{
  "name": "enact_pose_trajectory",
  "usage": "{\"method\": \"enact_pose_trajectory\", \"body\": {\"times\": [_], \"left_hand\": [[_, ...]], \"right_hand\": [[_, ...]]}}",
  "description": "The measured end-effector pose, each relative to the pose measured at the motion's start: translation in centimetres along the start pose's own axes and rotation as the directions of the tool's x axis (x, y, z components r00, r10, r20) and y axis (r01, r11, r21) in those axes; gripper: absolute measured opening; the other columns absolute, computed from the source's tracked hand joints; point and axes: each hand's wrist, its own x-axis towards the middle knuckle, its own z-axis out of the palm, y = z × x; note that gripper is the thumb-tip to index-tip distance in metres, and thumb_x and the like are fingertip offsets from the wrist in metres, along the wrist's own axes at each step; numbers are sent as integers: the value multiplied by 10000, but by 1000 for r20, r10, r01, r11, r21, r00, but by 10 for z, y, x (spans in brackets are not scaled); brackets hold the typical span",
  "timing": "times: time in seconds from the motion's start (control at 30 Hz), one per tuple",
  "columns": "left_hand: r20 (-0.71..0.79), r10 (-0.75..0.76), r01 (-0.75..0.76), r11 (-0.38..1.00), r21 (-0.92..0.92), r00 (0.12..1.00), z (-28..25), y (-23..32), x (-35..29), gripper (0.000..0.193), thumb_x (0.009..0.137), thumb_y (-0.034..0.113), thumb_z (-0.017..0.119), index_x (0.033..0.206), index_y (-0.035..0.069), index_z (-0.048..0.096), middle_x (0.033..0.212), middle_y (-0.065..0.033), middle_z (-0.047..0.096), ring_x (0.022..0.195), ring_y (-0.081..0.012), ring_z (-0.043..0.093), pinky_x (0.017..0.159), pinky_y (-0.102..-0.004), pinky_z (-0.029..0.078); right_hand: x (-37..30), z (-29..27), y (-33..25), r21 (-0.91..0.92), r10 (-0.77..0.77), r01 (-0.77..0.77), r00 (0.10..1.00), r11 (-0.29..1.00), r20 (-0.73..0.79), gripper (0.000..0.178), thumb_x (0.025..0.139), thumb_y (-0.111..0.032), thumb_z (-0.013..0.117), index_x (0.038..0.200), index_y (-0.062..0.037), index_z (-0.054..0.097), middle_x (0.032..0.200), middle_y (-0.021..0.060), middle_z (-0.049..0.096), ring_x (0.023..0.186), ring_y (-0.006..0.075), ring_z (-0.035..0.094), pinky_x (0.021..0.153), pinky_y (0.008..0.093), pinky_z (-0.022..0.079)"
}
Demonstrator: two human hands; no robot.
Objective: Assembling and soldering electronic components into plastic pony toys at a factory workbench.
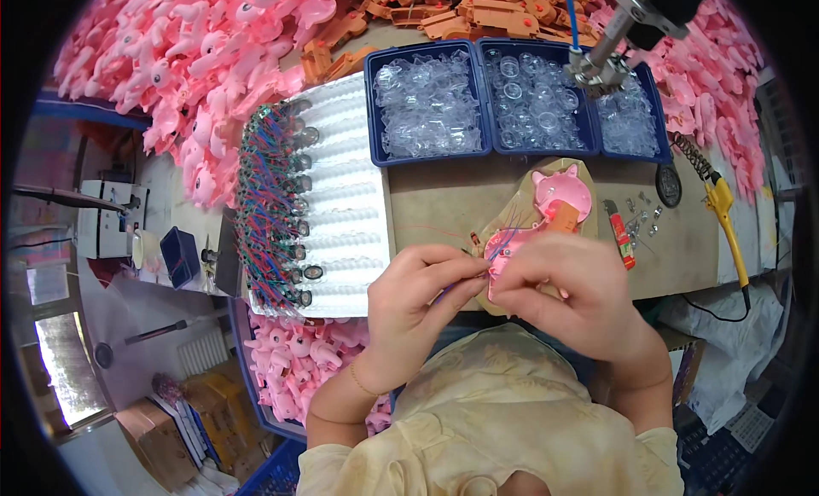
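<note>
In front of me a pink plastic animal-shaped toy shell (565, 187) lies on a tan pad (523, 199), with an orange plastic piece (563, 216) across it. Thin blue and red wires (512, 230) rise from the lower part of the shell. My left hand (414, 304) is closed in a pinch at the shell's left side, with wires at its fingertips. Over the shell's lower right, my right hand (567, 291) is curled with fingers pressed together. Whatever those fingers hold is hidden.
Blue bins (372, 112) of clear plastic parts stand behind. Wired round modules lie on a white ribbed tray (345, 206) at left. A red cutter (620, 236), small metal bits (641, 214) and a yellow-handled tool (721, 206) lie right. A metal machine head (597, 69) hangs above.
</note>
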Motion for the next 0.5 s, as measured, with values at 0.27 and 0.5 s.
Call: {"method": "enact_pose_trajectory", "body": {"times": [0.27, 0.5], "left_hand": [[-292, 229, -59, 869, 491, 929, -2, -10, 6, 213, 695, -60, 678, 892, 17, 653, 819, -92, 539, 765, -222, 527, 671, -302, 434], [-42, 49, -29, 917, 397, 998, 17, -57, -11, 92, 775, -45, 621, 864, -22, 608, 831, -92, 551, 747, -182, 528, 639, -275, 430]], "right_hand": [[0, 1, -3, 113, -83, 112, 970, 987, -230, 172, 822, -34, 612, 989, 2, 597, 844, 97, 632, 745, 179, 629, 652, 279, 497], [-129, -35, 46, 475, 633, -418, 519, 774, -575, 225, 857, -105, 594, 1057, -1, 584, 861, 53, 633, 740, 125, 592, 703, 272, 483]]}}
